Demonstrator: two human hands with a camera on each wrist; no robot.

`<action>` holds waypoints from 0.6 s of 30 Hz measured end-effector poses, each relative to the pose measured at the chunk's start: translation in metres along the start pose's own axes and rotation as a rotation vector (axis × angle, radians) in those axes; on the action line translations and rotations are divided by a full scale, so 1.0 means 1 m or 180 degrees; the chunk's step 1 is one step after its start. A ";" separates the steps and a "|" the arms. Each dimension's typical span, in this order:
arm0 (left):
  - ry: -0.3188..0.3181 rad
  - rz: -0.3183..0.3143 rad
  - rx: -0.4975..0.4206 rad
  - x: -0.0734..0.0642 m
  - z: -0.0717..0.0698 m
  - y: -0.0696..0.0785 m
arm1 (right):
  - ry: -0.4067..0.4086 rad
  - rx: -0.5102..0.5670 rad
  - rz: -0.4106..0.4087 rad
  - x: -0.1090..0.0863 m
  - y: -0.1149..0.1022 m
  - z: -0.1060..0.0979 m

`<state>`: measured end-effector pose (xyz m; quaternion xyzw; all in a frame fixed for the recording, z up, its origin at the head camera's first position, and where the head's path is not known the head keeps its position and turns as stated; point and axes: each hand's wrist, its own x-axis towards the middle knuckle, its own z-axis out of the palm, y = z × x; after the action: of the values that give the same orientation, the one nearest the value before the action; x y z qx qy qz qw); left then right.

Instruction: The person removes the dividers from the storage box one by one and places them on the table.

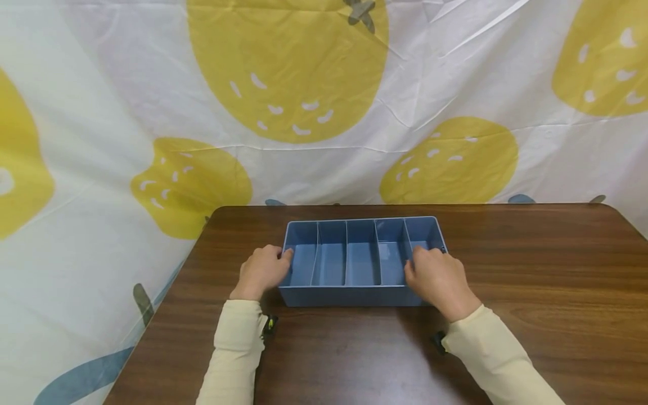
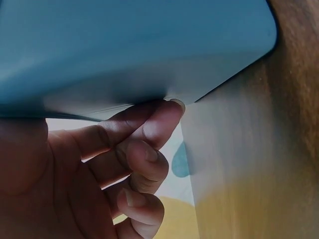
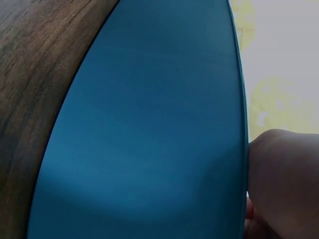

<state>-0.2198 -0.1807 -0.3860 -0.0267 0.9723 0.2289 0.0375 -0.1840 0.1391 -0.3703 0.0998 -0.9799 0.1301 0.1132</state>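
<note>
A blue divided tray (image 1: 354,296) with several compartments in a row stands on the wooden table, and its compartments hold nothing that I can see. My left hand (image 1: 263,271) grips its left end, the thumb inside the wall. In the left wrist view the fingers (image 2: 159,122) of that hand curl against the outside of the tray (image 2: 149,55). At the opposite end my right hand (image 1: 439,277) holds the right wall, thumb over the rim. The right wrist view is mostly filled by the tray's side (image 3: 144,124), with part of the right hand (image 3: 284,179) beyond the rim.
Brown wood-grain table (image 1: 547,292) surface extends around the tray, farther to the right than to the left. Behind its far edge hangs a white cloth (image 1: 314,174) printed with large yellow fruit. Dark wrist devices (image 1: 439,342) sit under both cuffs.
</note>
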 end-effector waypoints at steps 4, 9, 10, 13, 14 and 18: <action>-0.0011 -0.0014 -0.0008 -0.001 0.000 0.000 | 0.0051 0.0006 -0.0006 0.000 0.000 0.002; -0.0023 -0.0046 -0.0036 -0.002 -0.001 0.000 | 0.0157 -0.0016 -0.0026 0.000 -0.001 0.004; -0.0020 -0.0049 -0.0038 -0.002 -0.001 0.000 | 0.0181 -0.0021 -0.0031 0.000 -0.001 0.004; -0.0007 -0.0046 -0.0029 -0.001 -0.002 0.001 | 0.0245 -0.0030 -0.0033 0.001 -0.002 0.006; -0.0003 -0.0044 -0.0029 -0.001 -0.002 0.001 | 0.0263 -0.0028 -0.0033 0.001 -0.002 0.006; 0.0009 -0.0040 -0.0032 -0.001 -0.002 0.002 | 0.0301 -0.0029 -0.0022 0.001 -0.003 0.007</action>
<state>-0.2187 -0.1800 -0.3834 -0.0334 0.9711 0.2335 0.0375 -0.1859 0.1342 -0.3763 0.0964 -0.9737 0.1299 0.1604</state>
